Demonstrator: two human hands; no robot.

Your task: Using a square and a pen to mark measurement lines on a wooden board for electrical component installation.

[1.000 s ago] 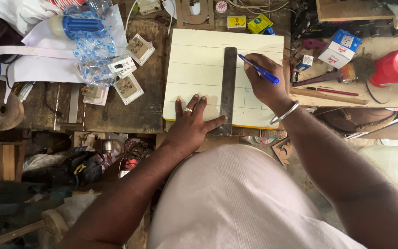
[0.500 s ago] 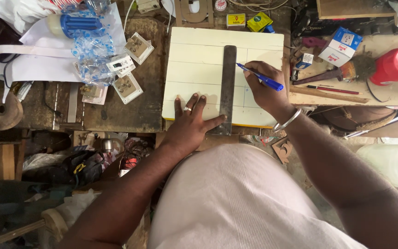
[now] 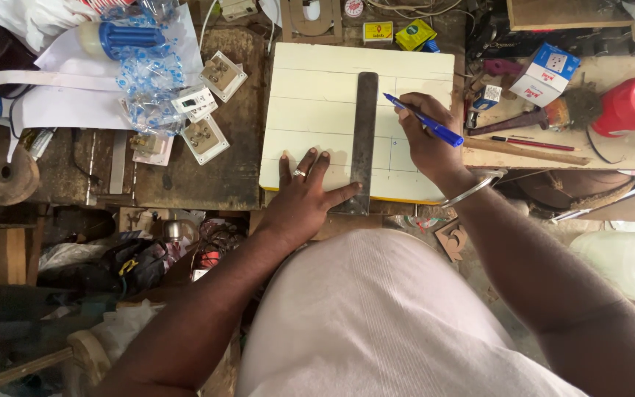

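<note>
Head view: your left hand (image 3: 304, 192) lies flat with fingers spread on the cream board (image 3: 317, 110), thumb against the dark metal ruler (image 3: 364, 140). Your right hand (image 3: 428, 140) grips a blue pen (image 3: 424, 121), its tip on the board beside the ruler. On the surface (image 3: 185, 176), a white-and-blue box (image 3: 545, 72) sits right, and small yellow packets (image 3: 398, 32) lie above the board.

head camera looks straight down, close above the cluttered workbench (image 3: 185, 184) and the person's torso.
</note>
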